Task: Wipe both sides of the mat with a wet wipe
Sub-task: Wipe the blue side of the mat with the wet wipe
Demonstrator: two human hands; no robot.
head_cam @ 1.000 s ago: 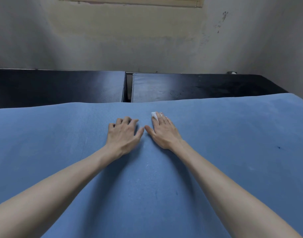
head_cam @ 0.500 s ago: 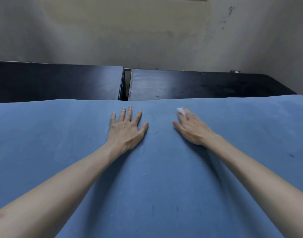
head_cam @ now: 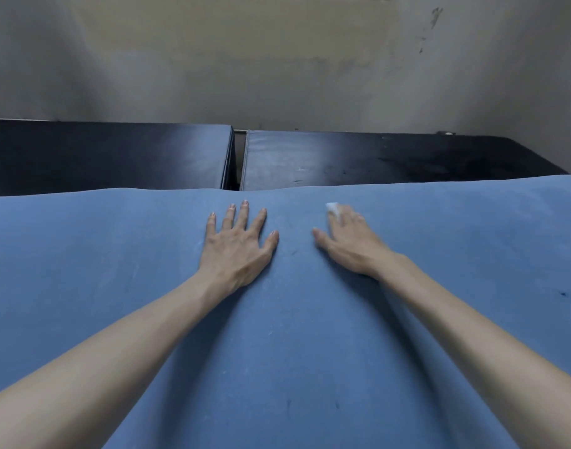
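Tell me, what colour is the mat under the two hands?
The mat is plain blue with a few small dark specks; the head view shows it.

Single head-worn view, angled forward and down, close over mat

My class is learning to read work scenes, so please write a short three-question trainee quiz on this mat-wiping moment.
1. True or false: the left hand lies flat with fingers spread on the blue mat.
2. The white wet wipe shows under which hand? A. left B. right C. neither
3. Fill in: beyond the mat's far edge lie two ____ pads with a gap between them.

Key: 1 true; 2 B, under the fingers of the right hand; 3 black.
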